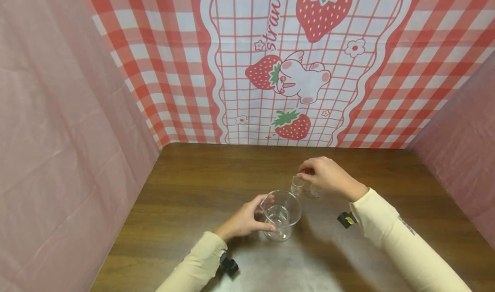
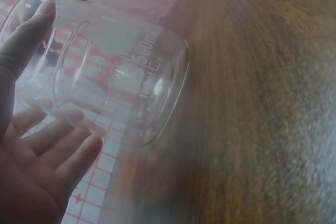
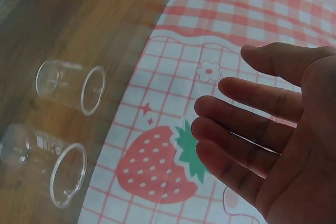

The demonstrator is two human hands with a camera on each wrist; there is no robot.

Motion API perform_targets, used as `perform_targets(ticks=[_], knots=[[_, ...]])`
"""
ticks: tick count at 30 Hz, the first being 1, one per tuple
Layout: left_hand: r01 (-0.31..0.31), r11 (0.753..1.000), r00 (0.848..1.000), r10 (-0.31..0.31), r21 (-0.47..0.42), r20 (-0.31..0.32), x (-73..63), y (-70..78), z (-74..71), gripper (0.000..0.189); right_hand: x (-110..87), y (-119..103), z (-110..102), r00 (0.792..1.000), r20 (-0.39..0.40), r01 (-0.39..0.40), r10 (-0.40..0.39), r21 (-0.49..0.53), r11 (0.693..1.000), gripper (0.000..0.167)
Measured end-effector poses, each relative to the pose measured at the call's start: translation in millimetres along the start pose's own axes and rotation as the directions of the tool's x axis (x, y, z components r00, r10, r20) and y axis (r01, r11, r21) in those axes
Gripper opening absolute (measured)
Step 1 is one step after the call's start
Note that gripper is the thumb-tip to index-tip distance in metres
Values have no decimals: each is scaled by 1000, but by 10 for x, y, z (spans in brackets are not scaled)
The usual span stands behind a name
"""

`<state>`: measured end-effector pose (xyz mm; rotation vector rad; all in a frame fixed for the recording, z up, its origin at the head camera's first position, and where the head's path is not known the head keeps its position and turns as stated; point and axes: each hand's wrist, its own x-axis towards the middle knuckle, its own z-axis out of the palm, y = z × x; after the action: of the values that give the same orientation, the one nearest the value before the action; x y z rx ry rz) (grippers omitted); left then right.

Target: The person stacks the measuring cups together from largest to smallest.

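My left hand (image 1: 247, 220) grips a large clear glass beaker (image 1: 295, 219) near the table's middle, thumb on its near side and fingers on the far side. Inside it stands a smaller glass beaker (image 1: 279, 215). White "500ml" printing shows on the large beaker (image 2: 173, 90) in the left wrist view. Over two small glass beakers hovers my right hand (image 1: 325, 174), its fingers extended and holding nothing in the right wrist view. One small beaker (image 3: 68, 86) and the other small beaker (image 3: 44, 161) stand side by side there; the hand partly covers one in the head view.
A brown wooden table (image 1: 185, 189) lies under everything. Behind it hangs a red-checked strawberry cloth (image 1: 232, 38). Pink curtains close off the left side (image 1: 69, 133) and the right side (image 1: 460, 146). A black wrist camera (image 1: 230, 265) sits on the left sleeve.
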<state>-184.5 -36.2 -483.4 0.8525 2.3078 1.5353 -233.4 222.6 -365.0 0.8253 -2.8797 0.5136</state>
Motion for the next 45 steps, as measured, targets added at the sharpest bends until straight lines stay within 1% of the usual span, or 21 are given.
perform_targets(ticks=[8, 15, 22, 29, 38, 45], knots=[[9, 1000, 1000, -9, 5, -4, -4, 1, 6, 85, -41, 114, -25, 999, -1, -42, 42, -17, 999, 12], [19, 1000, 1000, -18, 20, -8, -3, -12, 12, 85, -77, 230, -5, 998, 6, -67, 67, -46, 997, 12], [10, 1000, 1000, -10, 16, -4, -12, -8, 9, 84, -98, 344, 41, 996, -4, -91, 91, -65, 994, 11], [8, 1000, 1000, -8, 29, -3, -16, 1, 5, 84, -124, 406, 43, 993, 14, -120, 121, -63, 991, 13], [14, 1000, 1000, -14, 25, 0, -13, -4, 2, 83, -157, 464, 58, 988, 25, -152, 155, -80, 985, 21], [33, 999, 999, -33, 30, 1, -20, -11, 4, 83, -179, 502, 87, 982, 37, -181, 184, -70, 981, 28]])
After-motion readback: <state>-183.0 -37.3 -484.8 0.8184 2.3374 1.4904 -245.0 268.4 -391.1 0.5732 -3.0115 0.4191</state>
